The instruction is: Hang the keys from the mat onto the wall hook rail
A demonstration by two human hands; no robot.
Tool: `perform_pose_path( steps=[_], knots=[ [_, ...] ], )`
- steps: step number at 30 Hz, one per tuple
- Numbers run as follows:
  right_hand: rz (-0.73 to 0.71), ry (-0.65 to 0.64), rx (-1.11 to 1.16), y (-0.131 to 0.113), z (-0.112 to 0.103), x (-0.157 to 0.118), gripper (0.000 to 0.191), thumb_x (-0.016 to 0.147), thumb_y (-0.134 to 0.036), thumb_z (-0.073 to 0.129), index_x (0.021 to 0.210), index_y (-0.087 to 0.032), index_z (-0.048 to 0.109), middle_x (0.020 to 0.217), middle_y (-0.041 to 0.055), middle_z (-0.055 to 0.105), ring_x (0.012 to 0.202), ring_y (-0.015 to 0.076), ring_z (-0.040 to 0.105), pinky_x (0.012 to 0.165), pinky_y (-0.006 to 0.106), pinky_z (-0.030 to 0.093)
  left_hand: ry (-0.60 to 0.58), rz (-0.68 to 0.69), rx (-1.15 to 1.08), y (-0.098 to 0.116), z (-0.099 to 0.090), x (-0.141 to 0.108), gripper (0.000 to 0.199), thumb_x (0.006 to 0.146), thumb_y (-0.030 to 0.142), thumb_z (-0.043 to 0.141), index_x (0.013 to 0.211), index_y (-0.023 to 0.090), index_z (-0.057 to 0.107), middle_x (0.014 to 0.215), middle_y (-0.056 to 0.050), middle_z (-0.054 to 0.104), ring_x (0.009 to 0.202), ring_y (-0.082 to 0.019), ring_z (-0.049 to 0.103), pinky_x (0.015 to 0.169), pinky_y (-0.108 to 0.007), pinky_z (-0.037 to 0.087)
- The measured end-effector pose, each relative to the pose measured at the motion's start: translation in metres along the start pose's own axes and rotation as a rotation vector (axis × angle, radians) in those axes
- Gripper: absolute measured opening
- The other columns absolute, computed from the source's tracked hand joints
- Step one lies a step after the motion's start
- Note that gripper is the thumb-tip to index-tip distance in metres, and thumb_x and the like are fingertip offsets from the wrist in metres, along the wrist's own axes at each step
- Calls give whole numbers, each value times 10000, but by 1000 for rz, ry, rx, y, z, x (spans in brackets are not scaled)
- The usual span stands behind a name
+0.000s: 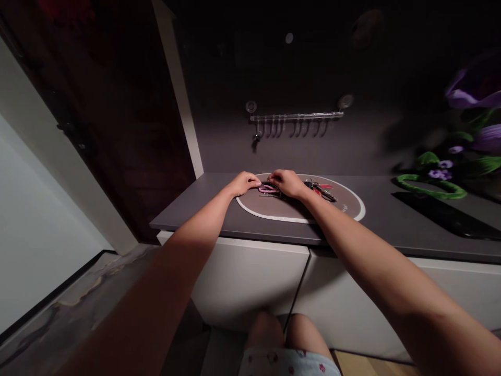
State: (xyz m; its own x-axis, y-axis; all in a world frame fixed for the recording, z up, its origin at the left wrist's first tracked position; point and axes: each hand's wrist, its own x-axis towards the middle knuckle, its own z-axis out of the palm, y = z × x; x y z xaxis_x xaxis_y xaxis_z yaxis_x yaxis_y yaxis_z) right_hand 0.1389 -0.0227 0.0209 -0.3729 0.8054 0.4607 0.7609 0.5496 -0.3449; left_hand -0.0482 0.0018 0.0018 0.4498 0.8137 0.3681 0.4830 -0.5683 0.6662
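- Knees point(266, 329) and patterned shorts point(287, 363) sit below, close against the white cabinet fronts point(246, 279).
- The dark grey countertop point(188, 209) has a straight front edge, with open room on both sides of the hands.
- The left hand point(247, 184) and right hand point(287, 184) meet in a narrow pinch on a pink loop point(269, 188); the exact hold is partly hidden.
- That loop lies on an oval brown mat point(270, 209) with a white border, just beside a bunch of keys point(321, 191).
- Small writing on the mat's right side is too small to read.
- Farther off, a hook rail point(296, 117) crosses the wall; purple artificial flowers point(475, 91) stand at right.
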Motion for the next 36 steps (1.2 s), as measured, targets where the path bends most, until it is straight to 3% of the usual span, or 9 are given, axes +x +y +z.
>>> perform_pose_path(
  steps=[8,17,21,27,36],
  knots=[
    [3,-8,-36,0,1,0,178,790,-199,520,888,-155,662,920,81,675,823,169,593,731,240,391,102,-65,-103,2,1,1,165,727,253,576,723,100,639,609,5,598,576,-79,491,616,-210,385],
    [-3,16,6,-3,-1,-1,157,766,-242,538,815,-174,671,810,44,675,722,144,575,683,233,389,194,-237,-532,8,1,4,182,771,233,561,652,96,559,544,6,529,452,-34,432,485,-176,343],
    [-48,101,98,-6,-1,-2,136,741,-228,561,811,-179,666,830,33,668,755,140,571,725,239,397,232,-262,-693,13,-1,4,177,757,235,582,654,97,542,567,-5,543,459,-36,446,474,-174,344],
    [-179,191,137,-9,-1,-2,151,717,-204,579,852,-175,640,859,46,639,790,147,549,749,251,396,181,-281,-819,17,0,2,137,743,205,581,674,95,538,575,-10,542,476,-50,482,473,-182,362],
    [-176,224,116,-11,-3,-3,115,760,-246,539,788,-172,621,783,46,614,737,145,521,695,243,377,98,-322,-824,18,1,1,120,732,202,585,691,94,551,570,-10,545,460,-52,482,475,-189,369]
  ],
)
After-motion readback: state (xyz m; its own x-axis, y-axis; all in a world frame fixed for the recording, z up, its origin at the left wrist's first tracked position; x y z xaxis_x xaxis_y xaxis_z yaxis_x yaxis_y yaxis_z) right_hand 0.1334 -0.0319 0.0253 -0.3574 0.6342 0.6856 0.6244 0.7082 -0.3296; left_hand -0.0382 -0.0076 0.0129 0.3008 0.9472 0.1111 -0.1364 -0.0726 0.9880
